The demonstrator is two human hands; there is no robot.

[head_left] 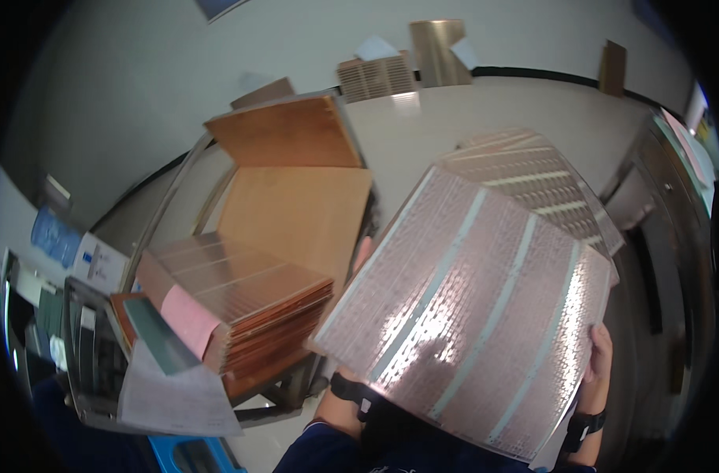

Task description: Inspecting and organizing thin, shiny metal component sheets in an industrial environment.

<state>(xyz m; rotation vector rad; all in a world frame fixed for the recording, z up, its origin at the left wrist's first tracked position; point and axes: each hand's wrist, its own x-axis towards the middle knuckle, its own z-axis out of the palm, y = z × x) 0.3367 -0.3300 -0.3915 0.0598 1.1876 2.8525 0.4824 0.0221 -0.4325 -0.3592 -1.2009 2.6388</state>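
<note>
A large, thin copper-coloured circuit-board panel (454, 315) is held up in front of me, tilted. Its shiny face carries fine rows of patterning and pale teal stripes. My right hand (600, 351) grips the right edge, fingers partly behind the sheet. At the left edge, a fingertip of my left hand (365, 251) shows; the rest of that hand is hidden behind the panel. Just beyond it lies a patterned stack of similar panels (540, 169), partly covered by the held one. To the left, a thick stack of copper panels (276, 331) sits on a metal-framed cart (170, 189).
Brown boards (288, 130) stand at the cart's back. A pink slip (190, 315), a green sheet (158, 335) and white paper (178, 394) lie by the stack. A blue stool (194, 456) stands below. More panels (375, 76) lean on the far wall; a dark cabinet (666, 181) is right.
</note>
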